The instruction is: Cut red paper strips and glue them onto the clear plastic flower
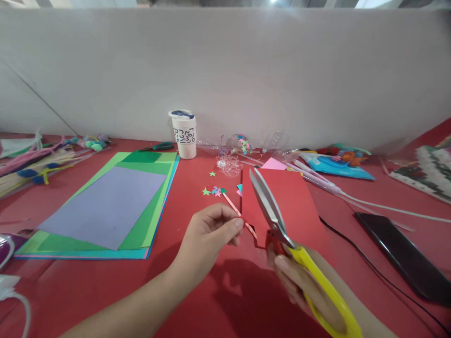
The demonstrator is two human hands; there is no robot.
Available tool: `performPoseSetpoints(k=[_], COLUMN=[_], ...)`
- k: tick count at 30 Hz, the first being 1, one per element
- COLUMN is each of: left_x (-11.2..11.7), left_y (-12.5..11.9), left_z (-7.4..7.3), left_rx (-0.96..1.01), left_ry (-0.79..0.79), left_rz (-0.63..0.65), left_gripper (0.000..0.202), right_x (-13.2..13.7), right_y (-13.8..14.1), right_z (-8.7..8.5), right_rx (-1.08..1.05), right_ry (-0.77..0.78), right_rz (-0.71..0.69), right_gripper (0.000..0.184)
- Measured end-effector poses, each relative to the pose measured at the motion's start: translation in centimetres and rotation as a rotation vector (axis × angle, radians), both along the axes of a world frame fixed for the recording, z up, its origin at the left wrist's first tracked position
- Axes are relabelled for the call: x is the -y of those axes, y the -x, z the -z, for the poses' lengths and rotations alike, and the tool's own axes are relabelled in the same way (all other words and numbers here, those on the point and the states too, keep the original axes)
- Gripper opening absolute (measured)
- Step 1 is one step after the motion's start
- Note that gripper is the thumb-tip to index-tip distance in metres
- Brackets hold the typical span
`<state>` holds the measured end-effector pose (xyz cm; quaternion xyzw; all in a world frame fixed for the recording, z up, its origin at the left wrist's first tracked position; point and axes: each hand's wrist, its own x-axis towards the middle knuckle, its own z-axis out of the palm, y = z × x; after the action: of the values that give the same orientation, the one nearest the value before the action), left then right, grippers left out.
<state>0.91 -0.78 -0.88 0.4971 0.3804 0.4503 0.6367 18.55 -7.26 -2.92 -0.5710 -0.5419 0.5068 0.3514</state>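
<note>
My right hand [299, 281] grips a pair of scissors [269, 202] with yellow handles, its blades pointing up and away and slightly parted. A small dark red piece [275, 241] shows by its fingers near the pivot. My left hand [214, 230] is closed in a pinch left of the blades; a speck of red shows at its fingertips, too small to name. Behind those fingertips lies a thin pink stick [230, 204], partly hidden by the hand. A sheet of red paper [296, 202] lies beyond the scissors. Small coloured paper stars [216, 191] are scattered beyond my left hand.
Purple paper [109, 206] tops a stack of coloured sheets at left. A white cup [186, 136] and pliers [158, 146] stand and lie behind. A glue gun [317, 176], its cable, a blue packet [334, 165] and a black phone [401, 256] are at right. Pipe cleaners [38, 159] lie far left.
</note>
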Motion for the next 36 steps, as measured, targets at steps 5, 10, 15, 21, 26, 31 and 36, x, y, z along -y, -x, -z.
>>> performPoseSetpoints(k=[5,10,15,21,26,31,36], left_x=[1.4,1.8,1.6,1.5,1.5,1.6,1.6], left_y=[-1.4,-1.6,-1.4,-1.7,-1.8,-1.8,-1.8], left_z=[1.2,1.9,2.2,2.4,2.1,2.0,2.0], left_rx=[-0.055,0.024,0.118,0.036,-0.006,-0.127,-0.218], left_ry=[0.124,0.228,0.331,0.268,0.252,0.187,0.074], left_rz=[0.160,0.303,0.351,0.306,0.262,0.260,0.230], left_gripper=[0.016,0.016,0.026,0.013,0.011,0.012,0.009], right_x=[-0.9,-1.2,-1.4,-1.3,-1.3,-1.6,-1.6], right_y=[0.0,0.2,0.1,0.1,0.0,-0.5,-0.2], right_z=[0.6,0.1,-0.1,0.6,0.4,0.5,0.6], right_rx=[-0.134,-0.346,-0.457,-0.248,-0.306,-0.209,-0.131], right_ry=[-0.065,-0.049,-0.042,-0.026,-0.078,-0.069,0.007], right_rz=[0.009,-0.070,-0.022,0.064,0.012,-0.008,0.029], right_gripper=[0.035,0.023,0.032,0.018,0.031,0.020,0.003])
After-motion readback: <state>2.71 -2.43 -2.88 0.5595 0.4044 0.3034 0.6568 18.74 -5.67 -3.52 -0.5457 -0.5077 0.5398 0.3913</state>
